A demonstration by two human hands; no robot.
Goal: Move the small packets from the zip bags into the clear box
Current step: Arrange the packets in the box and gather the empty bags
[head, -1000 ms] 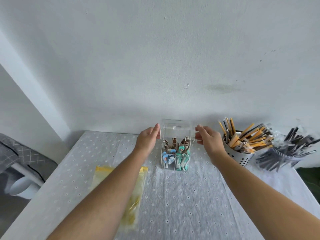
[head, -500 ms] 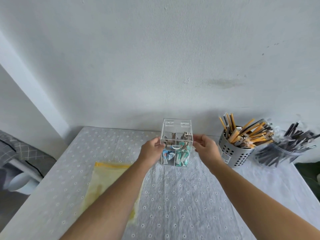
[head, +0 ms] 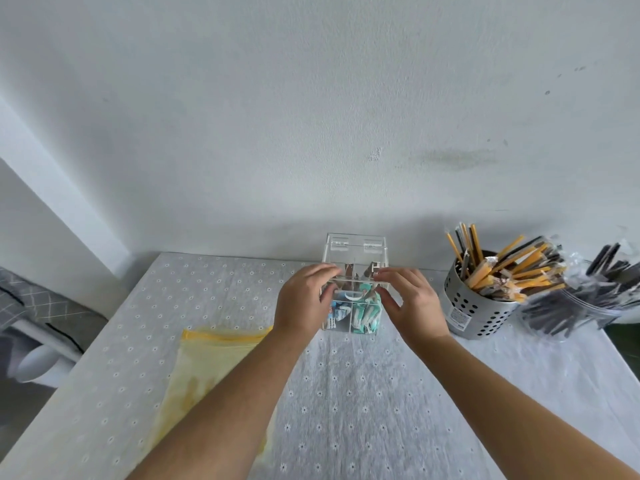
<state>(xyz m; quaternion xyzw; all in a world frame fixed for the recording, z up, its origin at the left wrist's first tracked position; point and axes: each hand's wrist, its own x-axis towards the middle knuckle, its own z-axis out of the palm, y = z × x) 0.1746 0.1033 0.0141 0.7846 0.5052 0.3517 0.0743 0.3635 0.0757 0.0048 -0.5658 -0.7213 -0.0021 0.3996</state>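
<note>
Box: clear acrylic lidded box (head: 354, 258) on white eyelet tablecloth (head: 346, 393); blue and green small packets (head: 365, 311) inside
Left hand (head: 304, 303): fingers curled over box top; thumb on front
Right hand (head: 415, 303): same grip, opposite side
Bag: yellow zip bag (head: 214, 362) flat beside left forearm

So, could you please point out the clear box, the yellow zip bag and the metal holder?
clear box (head: 354, 308): head view, on its lower front wall.
yellow zip bag (head: 211, 362): head view, on the flat middle of the bag.
metal holder (head: 474, 306): head view, on its perforated side wall.
</note>
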